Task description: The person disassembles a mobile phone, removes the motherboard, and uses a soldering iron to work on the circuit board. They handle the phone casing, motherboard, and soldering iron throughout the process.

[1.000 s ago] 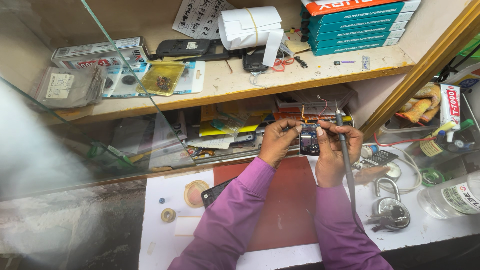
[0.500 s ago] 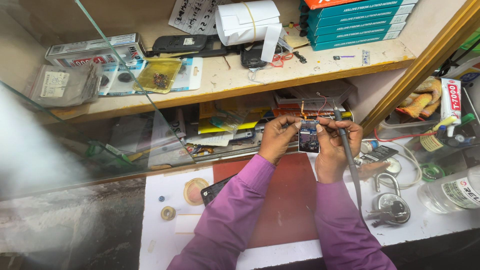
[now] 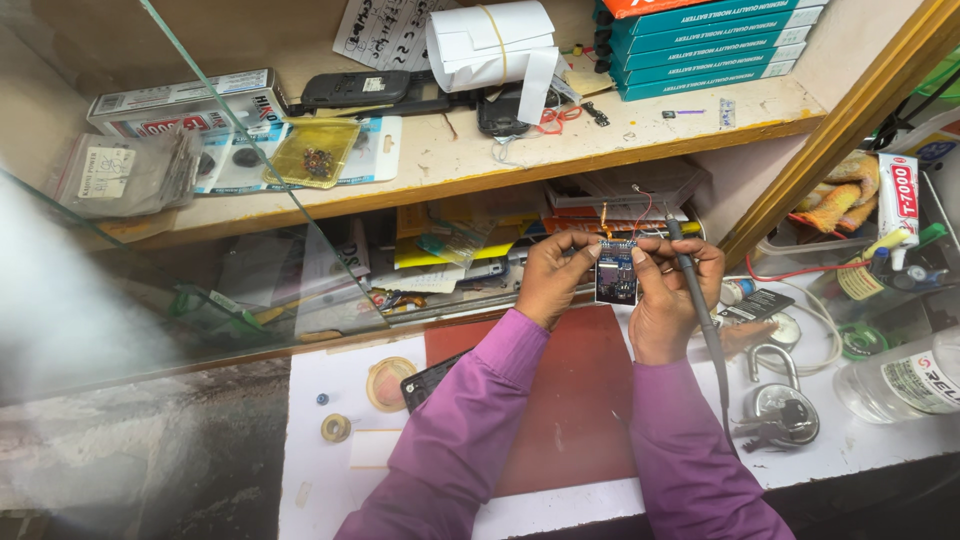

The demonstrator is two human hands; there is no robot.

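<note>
Small circuit board [image 3: 617, 275], dark with a blue lower part, held up between my two hands above the red mat [image 3: 580, 400], just past the mat's 12 o'clock edge and in front of the lower shelf's clutter. My left hand [image 3: 553, 278] pinches the board's 9 o'clock edge, fingers curled shut on it with the thumb on top. My right hand [image 3: 672, 300] closes on the 3 o'clock edge and also grips a soldering iron [image 3: 700, 310], whose grey shaft runs from about 12 o'clock at the board down toward 5 o'clock along my right sleeve. Thin red and orange wires [image 3: 640, 212] rise from the board's top. At 5 o'clock from my right hand lies a padlock [image 3: 780, 410] with keys on the white counter [image 3: 330, 480]. At 8 o'clock from my left hand sits a round tin [image 3: 390, 383]; a small solder spool [image 3: 336, 428] lies farther out the same way. At 12 o'clock, on the wooden upper shelf [image 3: 450, 160], stand teal boxes [image 3: 710, 45] and a banded white paper roll [image 3: 490, 40].
</note>
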